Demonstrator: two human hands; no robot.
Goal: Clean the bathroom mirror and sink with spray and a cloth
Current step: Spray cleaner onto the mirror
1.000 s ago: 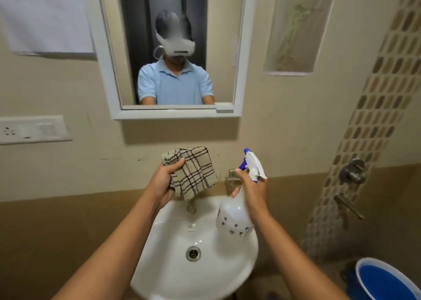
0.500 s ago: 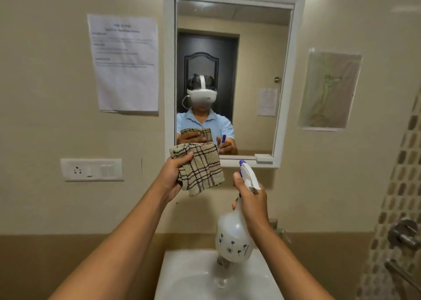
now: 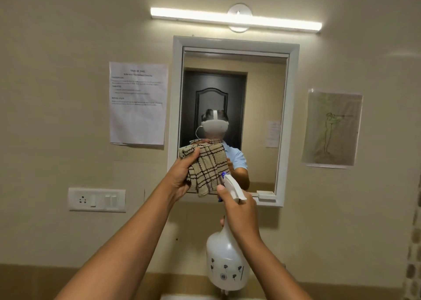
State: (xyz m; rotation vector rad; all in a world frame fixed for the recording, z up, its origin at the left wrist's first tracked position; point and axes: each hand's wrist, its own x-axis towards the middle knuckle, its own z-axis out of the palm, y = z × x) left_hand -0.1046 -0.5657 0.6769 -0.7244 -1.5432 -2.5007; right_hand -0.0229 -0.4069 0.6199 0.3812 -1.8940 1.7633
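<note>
heads up, your left hand (image 3: 182, 176) grips the cloth (image 3: 206, 168) at frame centre right ahead of the spray bottle (image 3: 225, 254) your right hand (image 3: 241, 213) clutches, so you'll likely soak it, not the mirror (image 3: 257, 108)

- A tube light (image 3: 235, 21) above the mirror (image 3: 234, 121) is the one visible source, blown out white, with a soft glow on the wall around it.
- Elsewhere the room is dim and warm-toned.
- Wide-angle bending shows at the edges.
- The picture is soft; the text on the paper notice (image 3: 138, 103) is unreadable.
</note>
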